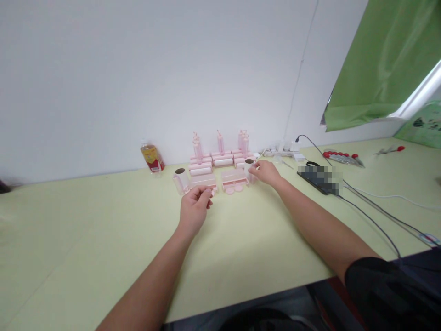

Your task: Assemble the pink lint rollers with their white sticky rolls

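Observation:
My left hand (195, 209) hovers over the pale green table (103, 239) with its fingers curled and pinched together near a small pink cap by a pink cover (204, 181). My right hand (265, 172) reaches further back and grips a white paper roll (249, 166) standing upright. Another white roll (181, 179) stands to the left of my left hand. Behind both hands lies a group of pink roller handles, covers and round caps (220, 158), some upright against the wall.
A drink bottle (151, 158) leans by the wall at left. A blurred dark phone (319, 178) with cables lies at right, beyond it a power strip (280, 151), red-capped tubes (341, 157) and a green curtain (386, 59).

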Tool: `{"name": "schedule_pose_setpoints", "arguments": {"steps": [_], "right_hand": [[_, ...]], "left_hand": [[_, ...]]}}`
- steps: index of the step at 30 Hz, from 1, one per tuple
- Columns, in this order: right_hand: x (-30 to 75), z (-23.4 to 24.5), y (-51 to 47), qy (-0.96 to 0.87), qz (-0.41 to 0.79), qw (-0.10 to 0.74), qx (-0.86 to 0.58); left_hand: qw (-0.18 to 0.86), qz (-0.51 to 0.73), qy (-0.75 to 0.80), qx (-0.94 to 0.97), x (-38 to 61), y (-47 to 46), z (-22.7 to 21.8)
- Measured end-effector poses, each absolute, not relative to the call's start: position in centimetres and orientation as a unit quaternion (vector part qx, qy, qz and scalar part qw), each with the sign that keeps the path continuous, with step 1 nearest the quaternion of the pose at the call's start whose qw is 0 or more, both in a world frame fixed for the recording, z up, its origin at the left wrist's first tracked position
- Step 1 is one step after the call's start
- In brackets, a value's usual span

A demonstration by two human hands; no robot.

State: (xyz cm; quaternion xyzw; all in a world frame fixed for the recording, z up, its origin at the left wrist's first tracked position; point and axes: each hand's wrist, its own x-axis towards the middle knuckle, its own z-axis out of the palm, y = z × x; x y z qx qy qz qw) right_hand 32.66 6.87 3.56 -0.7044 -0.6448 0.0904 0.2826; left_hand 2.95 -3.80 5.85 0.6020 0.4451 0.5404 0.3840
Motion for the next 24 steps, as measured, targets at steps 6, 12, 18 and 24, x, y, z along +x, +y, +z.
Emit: {"name": "schedule_pose_setpoints", "arguments": {"steps": [6, 12, 18, 24], "right_hand": [[33.9, 6.0, 6.0, -0.614, 0.093, 0.406, -0.670], [31.4, 10.9, 3.3, -0.609, 0.158, 0.584, -0.512], [26.1, 15.0, -3.5, -0.567, 0.399, 0.683, -0.231], [24.9, 17.2, -7.4, -0.464, 0.588, 0.653, -0.114]], "left_hand": [[0.397, 0.547, 0.443, 0.588, 3.1, -3.7, 5.8], [0.398, 0.534, 0.444, 0.600, 3.3, -3.8, 5.3], [0.396, 0.525, 0.441, 0.611, 3.7, -4.2, 5.0], [0.395, 0.522, 0.430, 0.622, 4.0, -4.6, 5.2]]}}
